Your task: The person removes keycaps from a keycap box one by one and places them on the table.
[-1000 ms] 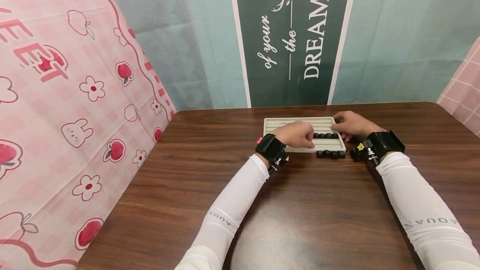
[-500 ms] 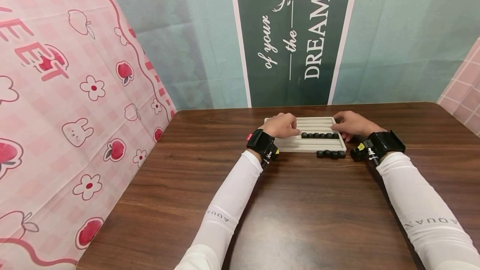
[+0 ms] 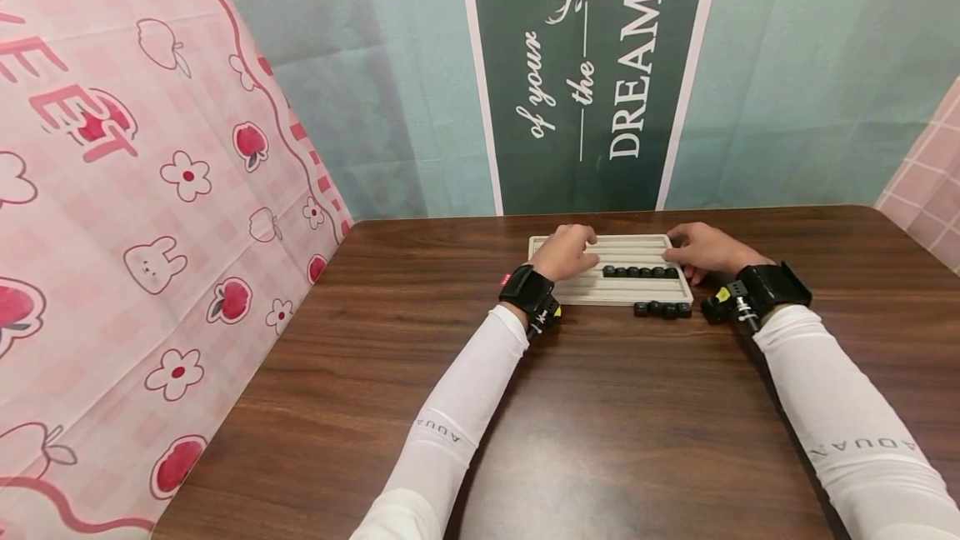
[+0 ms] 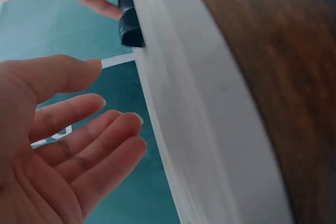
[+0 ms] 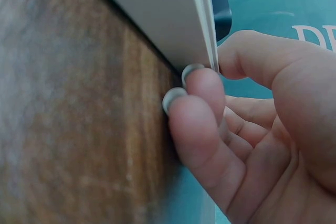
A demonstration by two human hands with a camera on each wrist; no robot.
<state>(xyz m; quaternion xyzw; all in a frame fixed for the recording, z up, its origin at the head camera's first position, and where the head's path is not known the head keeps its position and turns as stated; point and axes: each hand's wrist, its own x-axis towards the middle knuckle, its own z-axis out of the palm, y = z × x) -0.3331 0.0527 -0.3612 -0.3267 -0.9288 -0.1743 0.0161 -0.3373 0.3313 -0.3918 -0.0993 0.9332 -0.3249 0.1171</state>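
Observation:
A cream ridged tray (image 3: pixel 645 293) lies near the far side of the table. Along one of its channels sits a row of small black block-like pieces (image 3: pixel 640 272), their kind unclear. My left hand (image 3: pixel 564 252) hovers over the tray's left part, hiding some of it. In the left wrist view, that hand (image 4: pixel 79 145) holds nothing, its fingers loosely bent and the thumb apart from them. At the tray's right edge, my right hand (image 3: pixel 708 248) grips the rim. The right wrist view has its thumb on top and fingertips (image 5: pixel 197 121) against the side wall.
Several more black pieces (image 3: pixel 662 309) stand in a short row on the wooden table (image 3: pixel 600 423), just before the tray's front right edge. A hanging cloth (image 3: pixel 420 107) closes off the back, and a pink patterned cloth (image 3: pixel 187 273) the left side.
My left hand has moved left, off the black row, uncovering more of its pieces. Its fingers have since loosened slightly. The right hand stays at the tray's edge.

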